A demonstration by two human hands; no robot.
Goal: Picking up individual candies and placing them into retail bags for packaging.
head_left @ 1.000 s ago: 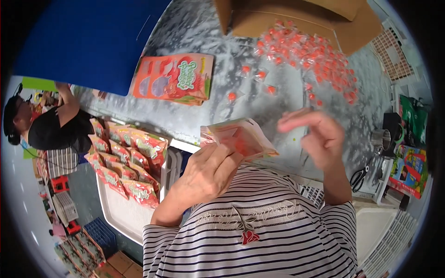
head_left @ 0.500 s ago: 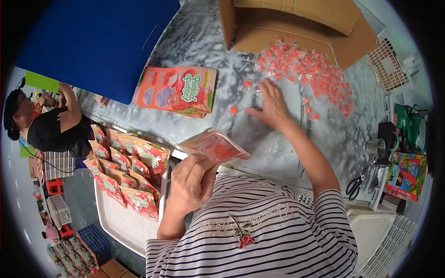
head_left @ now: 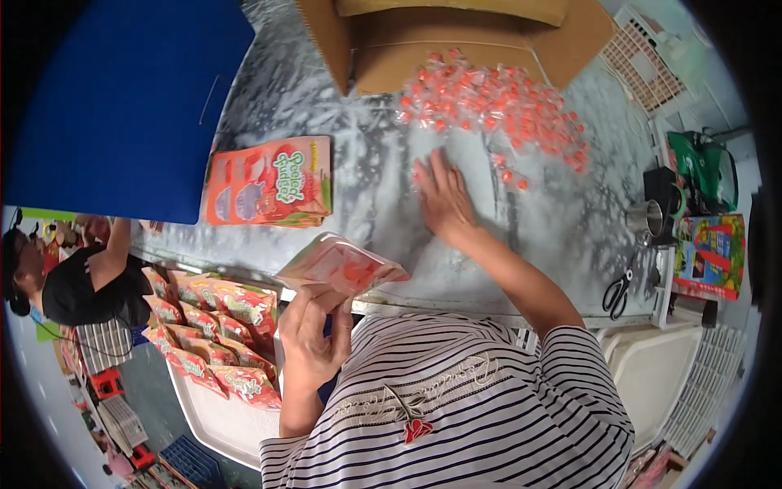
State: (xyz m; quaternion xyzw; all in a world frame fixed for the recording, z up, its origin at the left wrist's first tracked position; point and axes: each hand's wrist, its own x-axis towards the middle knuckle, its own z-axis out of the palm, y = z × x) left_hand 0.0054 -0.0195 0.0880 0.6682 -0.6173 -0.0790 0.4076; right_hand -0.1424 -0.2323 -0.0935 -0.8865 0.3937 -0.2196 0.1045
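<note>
My left hand pinches the lower edge of a pink printed pouch and keeps it off the table. The pouch's mouth gapes, and red pieces show inside. My right hand rests on the grey tabletop with its fingers stretched forward, nearly flat. What lies under its palm and fingertips is hidden. Beyond it spreads a heap of small red candies, each in a clear wrapper. A stack of flat pouches lies on the table left of my right hand.
An open cardboard box stands behind the candies. A big blue panel covers the far left. Several filled pouches stand in a white tray at lower left. Scissors lie at the right edge. A co-worker is at left.
The whole view has shifted, so table things appear further left. My right hand now covers the spot where two loose candies lay; they no longer show. My left hand still holds the pouch.
</note>
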